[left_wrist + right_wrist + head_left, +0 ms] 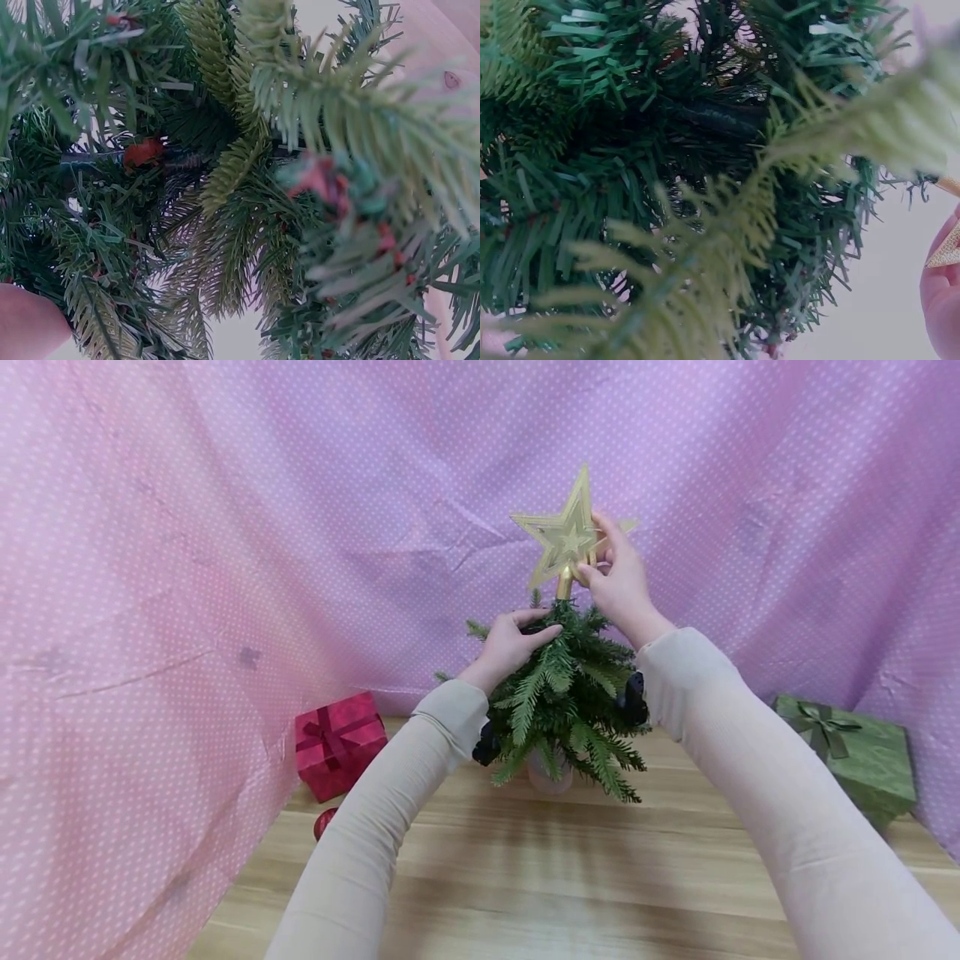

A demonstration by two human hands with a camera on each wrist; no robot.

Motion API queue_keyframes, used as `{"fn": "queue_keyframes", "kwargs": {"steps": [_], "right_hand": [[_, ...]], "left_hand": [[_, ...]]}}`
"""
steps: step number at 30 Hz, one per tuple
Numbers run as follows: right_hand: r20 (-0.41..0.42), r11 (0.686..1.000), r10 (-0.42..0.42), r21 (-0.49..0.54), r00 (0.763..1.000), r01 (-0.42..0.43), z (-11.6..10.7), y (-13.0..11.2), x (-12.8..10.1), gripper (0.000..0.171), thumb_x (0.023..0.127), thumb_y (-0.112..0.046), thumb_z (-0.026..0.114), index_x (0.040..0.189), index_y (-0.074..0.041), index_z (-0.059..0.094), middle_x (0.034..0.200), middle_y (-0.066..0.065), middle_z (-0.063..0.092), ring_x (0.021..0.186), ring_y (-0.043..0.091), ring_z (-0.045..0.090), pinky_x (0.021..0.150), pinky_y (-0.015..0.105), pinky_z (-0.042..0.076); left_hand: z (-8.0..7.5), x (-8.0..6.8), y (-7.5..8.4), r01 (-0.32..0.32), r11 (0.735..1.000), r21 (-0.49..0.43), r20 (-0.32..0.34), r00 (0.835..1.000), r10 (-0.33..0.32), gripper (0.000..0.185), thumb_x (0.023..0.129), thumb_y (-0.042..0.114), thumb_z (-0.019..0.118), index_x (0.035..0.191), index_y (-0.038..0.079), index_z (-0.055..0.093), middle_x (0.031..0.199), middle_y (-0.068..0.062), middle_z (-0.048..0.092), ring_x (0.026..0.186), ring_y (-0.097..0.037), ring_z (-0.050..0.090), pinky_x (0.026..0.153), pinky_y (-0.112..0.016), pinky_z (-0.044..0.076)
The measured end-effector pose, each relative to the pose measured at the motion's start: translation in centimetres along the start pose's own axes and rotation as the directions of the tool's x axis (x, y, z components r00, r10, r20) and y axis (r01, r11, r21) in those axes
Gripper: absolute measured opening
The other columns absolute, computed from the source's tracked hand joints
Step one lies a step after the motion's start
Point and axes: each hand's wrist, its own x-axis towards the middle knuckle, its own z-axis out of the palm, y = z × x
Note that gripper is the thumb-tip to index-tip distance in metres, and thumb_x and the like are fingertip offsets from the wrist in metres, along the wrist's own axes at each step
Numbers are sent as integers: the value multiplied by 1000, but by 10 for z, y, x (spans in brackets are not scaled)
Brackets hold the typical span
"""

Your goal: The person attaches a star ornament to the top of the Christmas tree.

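A gold star tree topper (572,541) stands over a small artificial Christmas tree (551,685), its gold tube base at the tip of the tree. My right hand (624,578) holds the star by its right side, thumb in front. Just below, my left hand (512,645) grips the tree's top, thumb and fingers on either side among the needles. Branches (232,172) fill the left wrist view, with part of a finger at lower left. In the right wrist view, a star point (946,251) shows beside my fingers; how far the tube sits over the tip is hidden.
The tree's pale pot (550,774) stands on a wooden table (525,893). A red gift box (339,745) and a red bauble (324,822) are at left, a green gift box (862,760) at right. A dotted pink cloth (375,527) hangs behind.
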Motion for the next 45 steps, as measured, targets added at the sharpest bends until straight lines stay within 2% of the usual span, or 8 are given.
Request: {"fn": "queue_keyframes", "kwargs": {"steps": [3,7,10,13,19,22,40,45], "right_hand": [[0,1000,-10,-2,1000,10,1,2,0,69,94,3,50,150,-29,26,103,8,51,95,21,59,89,27,52],[-2,1000,-8,-15,1000,8,2,3,-1,69,94,3,50,150,-30,26,105,11,52,98,25,59,91,30,52],[8,999,-10,-38,1000,11,2,3,-2,69,95,3,49,150,-31,25,106,13,53,102,29,59,92,31,51],[21,998,-9,-61,1000,10,3,4,-3,70,95,2,49,150,-32,24,105,13,54,104,31,59,92,32,51],[32,999,-22,-36,999,23,4,7,-5,69,94,5,48,149,-32,27,102,11,52,106,32,58,94,38,50],[29,999,-30,-32,999,31,4,8,-5,69,94,5,48,149,-32,27,101,10,51,105,32,58,94,38,50],[74,996,-48,-70,996,54,4,14,-4,65,95,4,48,149,-27,27,110,19,53,106,35,60,92,40,51],[83,996,-52,-71,995,58,3,13,-4,65,95,4,47,149,-26,26,109,17,52,107,35,59,92,39,51]], "left_hand": [[1,0,-1,0,1000,-5,4,1000,0,45,89,34,66,131,21,58,139,-1,53,56,-12,39,49,-24,36],[1,0,-1,4,1000,1,9,1000,-4,46,89,35,66,132,22,58,140,-1,52,59,-11,43,51,-23,37],[0,0,-1,0,1000,16,8,1000,0,45,89,36,65,132,22,57,141,0,51,89,-11,55,62,-22,42],[0,0,-1,-2,1000,26,7,1000,2,45,90,36,65,132,21,57,141,0,50,117,-14,51,74,-24,44],[0,-2,0,-4,999,38,2,1000,4,45,90,36,65,131,20,58,141,0,50,133,-17,42,100,-32,43],[1,-3,0,-1,999,41,0,1000,1,45,90,36,65,131,20,58,141,0,50,134,-17,41,105,-35,41],[1,-3,1,4,1000,27,-13,1000,-4,42,90,36,65,129,22,60,142,1,50,134,-18,41,107,-37,38],[0,-1,2,11,1000,8,-9,1000,-11,42,89,36,65,128,22,61,141,0,51,118,-20,52,91,-31,48]]}}
